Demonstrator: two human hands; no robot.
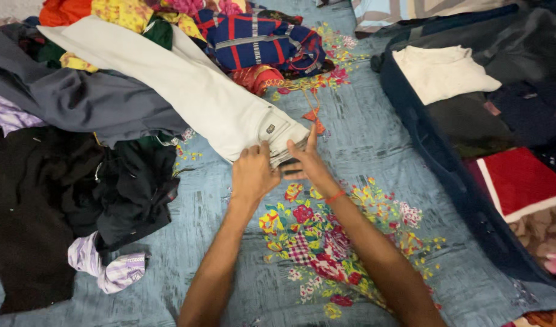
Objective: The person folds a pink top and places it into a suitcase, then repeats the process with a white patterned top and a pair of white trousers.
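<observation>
The left hand (pixel 254 172) lies palm down with its fingers (pixel 257 150) curled onto the waistband end of the white jeans (pixel 187 85), pinching the cloth at that edge. The right hand (pixel 307 163) is just beside it, fingers spread and open, one pointing up along the waistband corner and the others reaching across under the hem toward the left hand; they touch the jeans but whether they grip is hard to tell, as that spot is blurred. A thin red band (pixel 335 196) circles the right wrist. The jeans stretch away from the fingers up and to the left, lying long and flat, the waistband nearest the hands and the legs running over a heap of clothes. Beside the jeans on the left lies a grey garment (pixel 78 97), and below that a black heap (pixel 54 200) with a small lilac cloth (pixel 105 266) at its near edge. Beyond the jeans, at their far side, sit a blue and red plaid shirt (pixel 260 39) and yellow and orange pieces (pixel 117 12). Everything rests on a blue bedsheet (pixel 375 133) printed with bright flowers. Well to the right of the jeans stands an open dark suitcase (pixel 453 175), holding a folded cream cloth (pixel 441 72), dark folded clothes and a red piece (pixel 520 178).
</observation>
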